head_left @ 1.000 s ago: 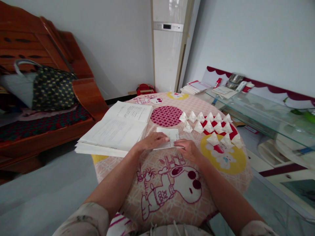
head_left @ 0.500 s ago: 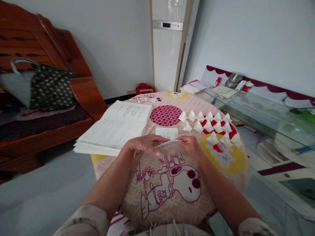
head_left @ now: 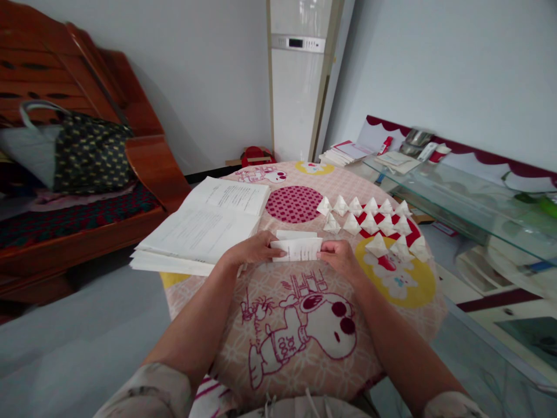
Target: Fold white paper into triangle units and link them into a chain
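Paper (head_left: 300, 251): a white printed slip, stretched between both hands at the near middle of the worktop (head_left: 365, 181); whether its lower edge touches the cloth (head_left: 237, 325), I cannot tell.
Left hand (head_left: 257, 248): grasping the slip's left end, thumb in front.
Right hand (head_left: 339, 255): grasping the slip's right end between thumb and fingers.
Second slip (head_left: 296, 234): just behind the held one and partly hidden by it.
Book (head_left: 204, 226): open, printed pages up, left of the paper and near the left hand.
Folded pieces (head_left: 369, 224): white and pointed, in three rows to the right, six in the back row, five in the middle, three in front; the front row is nearest the right hand.
Cloth: pink, with cartoon figures, a checked purple oval (head_left: 295, 204) behind the slips and a yellow round patch (head_left: 424, 284) under the front row.
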{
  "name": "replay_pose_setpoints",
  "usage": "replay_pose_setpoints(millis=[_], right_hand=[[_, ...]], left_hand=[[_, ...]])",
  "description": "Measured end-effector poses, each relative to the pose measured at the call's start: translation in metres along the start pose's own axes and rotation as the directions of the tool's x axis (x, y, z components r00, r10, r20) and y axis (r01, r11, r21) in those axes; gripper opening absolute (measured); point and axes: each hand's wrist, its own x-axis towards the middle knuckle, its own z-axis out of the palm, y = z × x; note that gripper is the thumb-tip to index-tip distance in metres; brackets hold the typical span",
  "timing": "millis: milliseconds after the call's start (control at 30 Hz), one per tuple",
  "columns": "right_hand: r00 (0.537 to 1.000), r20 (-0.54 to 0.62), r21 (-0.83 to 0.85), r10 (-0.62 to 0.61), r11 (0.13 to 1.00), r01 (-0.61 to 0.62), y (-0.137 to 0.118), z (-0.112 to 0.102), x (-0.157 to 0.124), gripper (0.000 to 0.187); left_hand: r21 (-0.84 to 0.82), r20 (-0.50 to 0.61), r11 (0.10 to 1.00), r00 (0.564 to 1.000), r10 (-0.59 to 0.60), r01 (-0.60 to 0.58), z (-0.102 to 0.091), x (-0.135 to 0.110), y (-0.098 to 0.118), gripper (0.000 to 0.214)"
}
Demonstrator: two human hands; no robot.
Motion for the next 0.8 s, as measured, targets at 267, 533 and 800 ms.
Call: replay_pose_setpoints(millis=[267, 533, 800], right_hand=[[0.970, -0.151, 0.095, 0.189, 0.980, -0.176, 0.004, 0.014, 0.006, 0.050], [0.976, -0.202, -0.027, 0.085, 0.995, -0.092, 0.003, 0.016, 0.009, 0.041], [0.966, -0.237, -0.044, 0.103, 0.992, -0.117, 0.006, 0.020, 0.013, 0.028]], left_hand=[[0.094, -0.278, 0.961, 0.933, -0.227, 0.261, 0.012, 0.017, 0.000, 0.030], [0.380, -0.524, 0.812, 0.826, -0.206, 0.444, 0.027, 0.033, 0.004, 0.027], [0.312, -0.532, 0.832, 0.810, -0.247, 0.459, 0.022, 0.027, 0.004, 0.023]])
